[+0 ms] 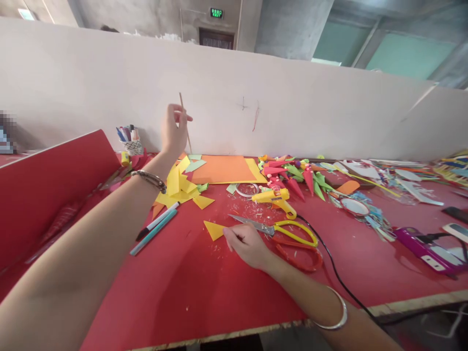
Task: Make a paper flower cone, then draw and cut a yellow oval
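My left hand (175, 127) is raised before the white partition, its fingers closed on a thin wooden stick (188, 139) that stands nearly upright. Low over the red table, my right hand (248, 243) pinches the right corner of a small yellow paper triangle (214, 231). Just behind and right of that hand lie scissors (272, 228) with one yellow and one red handle. A yellow glue gun (273, 196) rests behind them. Yellow paper pieces (175, 187) are heaped below my left hand, and two pens (153, 232) lie in front of the heap.
Orange sheets (223, 169) lie by the white partition (109, 83). Red and green paper cones (292, 175) are piled right of them. A black cable (329, 253) runs to the front edge. A purple power strip (424, 251) lies right; a pen cup (132, 146) stands back left.
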{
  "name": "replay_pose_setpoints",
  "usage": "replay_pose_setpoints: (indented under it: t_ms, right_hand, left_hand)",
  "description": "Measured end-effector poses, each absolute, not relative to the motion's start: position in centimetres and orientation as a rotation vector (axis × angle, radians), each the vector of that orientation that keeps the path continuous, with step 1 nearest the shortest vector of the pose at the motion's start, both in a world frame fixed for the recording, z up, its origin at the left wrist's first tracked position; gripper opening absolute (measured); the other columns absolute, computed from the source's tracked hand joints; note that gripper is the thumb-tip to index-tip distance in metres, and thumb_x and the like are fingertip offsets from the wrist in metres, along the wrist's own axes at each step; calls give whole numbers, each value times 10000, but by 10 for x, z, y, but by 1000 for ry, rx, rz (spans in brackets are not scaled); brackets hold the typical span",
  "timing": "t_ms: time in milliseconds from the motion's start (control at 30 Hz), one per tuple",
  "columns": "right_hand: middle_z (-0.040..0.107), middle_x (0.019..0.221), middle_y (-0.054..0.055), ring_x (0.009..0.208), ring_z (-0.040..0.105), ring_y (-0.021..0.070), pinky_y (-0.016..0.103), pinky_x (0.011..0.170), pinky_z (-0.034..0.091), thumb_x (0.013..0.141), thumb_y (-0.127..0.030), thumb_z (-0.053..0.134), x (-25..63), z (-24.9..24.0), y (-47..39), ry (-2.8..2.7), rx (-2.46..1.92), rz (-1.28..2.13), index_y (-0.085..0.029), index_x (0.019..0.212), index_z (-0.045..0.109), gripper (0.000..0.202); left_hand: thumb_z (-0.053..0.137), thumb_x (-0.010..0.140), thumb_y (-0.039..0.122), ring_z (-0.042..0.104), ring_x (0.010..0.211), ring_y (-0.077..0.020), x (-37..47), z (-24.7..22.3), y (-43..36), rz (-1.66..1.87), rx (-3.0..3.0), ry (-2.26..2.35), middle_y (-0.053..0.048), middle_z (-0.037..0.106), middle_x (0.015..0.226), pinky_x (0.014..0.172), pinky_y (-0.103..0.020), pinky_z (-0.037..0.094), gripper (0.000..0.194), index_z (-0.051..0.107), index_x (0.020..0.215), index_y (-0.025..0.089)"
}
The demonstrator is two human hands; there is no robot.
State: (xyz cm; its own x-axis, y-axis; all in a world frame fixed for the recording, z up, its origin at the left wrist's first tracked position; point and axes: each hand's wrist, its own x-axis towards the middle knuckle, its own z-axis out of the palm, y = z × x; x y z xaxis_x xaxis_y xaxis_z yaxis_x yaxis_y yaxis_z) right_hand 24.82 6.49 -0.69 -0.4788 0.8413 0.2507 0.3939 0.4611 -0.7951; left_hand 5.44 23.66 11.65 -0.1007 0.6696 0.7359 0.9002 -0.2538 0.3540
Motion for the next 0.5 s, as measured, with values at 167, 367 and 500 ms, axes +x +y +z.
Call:
replay_pose_setpoints:
  t_ms: [167,367,500]
  right_hand:
    - [446,509,-27,486,434,79,202,508,340,892,-254,310,252,0,61,-2046,-941,627,-164,562,442,366]
    - [558,1021,94,961,480,213,377,868,356,818,-182,487,258,19,51,-2127,-808,-396,-183,1100,447,285]
    - [559,1014,108,908,491,211,340,782,383,849,-129,405,253,17,51,-2409,-988,-398,-131,1225,366,379]
  left_hand:
    - [431,827,261,447,480,-99,71,113,183,-1147,-2342,-1394,40,524,560,522,-226,337,188,532,973,200]
    - [401,831,230,501,595,-112,74,56,115,-519,-2897,-1293,-7,535,681,537,-207,360,213,583,735,175]
    - [362,851,167,525,679,-112,76,41,84,-507,-3308,-1243,-18,571,773,609,-211,409,207,568,822,160]
